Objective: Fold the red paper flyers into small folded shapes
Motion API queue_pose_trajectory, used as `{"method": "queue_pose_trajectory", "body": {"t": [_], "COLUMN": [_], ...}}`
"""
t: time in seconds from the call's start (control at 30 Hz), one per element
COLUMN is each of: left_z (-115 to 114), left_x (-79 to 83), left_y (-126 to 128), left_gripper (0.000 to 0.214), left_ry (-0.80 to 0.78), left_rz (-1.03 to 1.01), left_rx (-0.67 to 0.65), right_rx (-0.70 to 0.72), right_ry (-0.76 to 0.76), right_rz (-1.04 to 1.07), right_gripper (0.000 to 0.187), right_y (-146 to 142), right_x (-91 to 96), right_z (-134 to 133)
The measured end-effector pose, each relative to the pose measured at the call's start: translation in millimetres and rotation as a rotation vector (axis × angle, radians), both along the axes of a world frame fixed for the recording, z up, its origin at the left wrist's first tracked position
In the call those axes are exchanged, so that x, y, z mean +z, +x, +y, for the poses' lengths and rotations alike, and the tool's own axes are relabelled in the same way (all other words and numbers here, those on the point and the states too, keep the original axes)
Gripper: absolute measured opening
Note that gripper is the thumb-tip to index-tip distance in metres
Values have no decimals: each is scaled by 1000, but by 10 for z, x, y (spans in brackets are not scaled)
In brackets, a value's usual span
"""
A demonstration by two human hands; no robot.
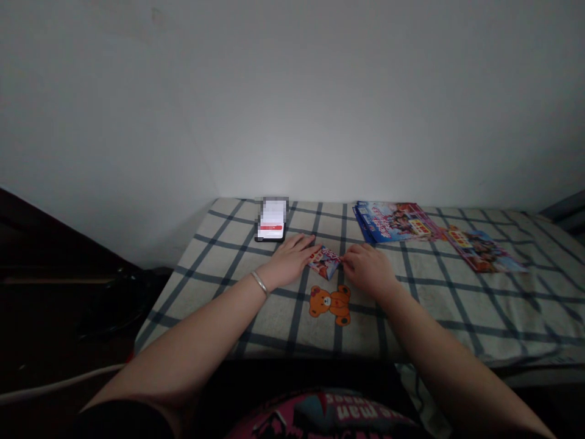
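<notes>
A small folded leaflet (325,262), printed in red and blue, lies on the checked cloth between my two hands. My left hand (291,260), a silver bangle at its wrist, rests flat with its fingers stretched out, their tips touching the leaflet's left side. At the leaflet's right corner, the fingers of my right hand (369,269) are closed in a pinch. Just below the leaflet, an orange teddy bear figure (329,305) shows on the cloth.
A phone (273,219) with a lit, blurred screen sits behind my left hand. Towards the back right lie a pile of colourful leaflets (393,221) and further leaflets (485,250). The checked tablecloth (219,244) reaches a pale wall (292,103).
</notes>
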State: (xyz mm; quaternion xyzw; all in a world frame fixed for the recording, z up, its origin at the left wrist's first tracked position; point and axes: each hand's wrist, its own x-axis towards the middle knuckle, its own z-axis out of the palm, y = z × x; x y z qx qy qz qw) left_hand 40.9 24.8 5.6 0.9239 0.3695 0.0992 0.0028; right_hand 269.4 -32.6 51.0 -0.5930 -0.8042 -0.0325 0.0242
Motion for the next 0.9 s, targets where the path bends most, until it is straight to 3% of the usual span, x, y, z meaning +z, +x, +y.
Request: {"method": "queue_pose_trajectory", "body": {"t": [0.4,0.63,0.9], "left_z": [-61,-89,-143], "left_x": [-9,-31,-21], "left_y": [9,77,157], "left_gripper": [43,40,40], "left_ry": [57,46,62], "left_rz": [-45,-94,-105], "left_rx": [18,82,109], "right_rx": [169,164,175], "right_ry": [2,22,-30], "right_rz": [53,41,135], "right_gripper": [28,36,31], "right_y": [-295,-497,-433], "right_x": [-40,-41,-77], "right_z": [-68,-68,32]}}
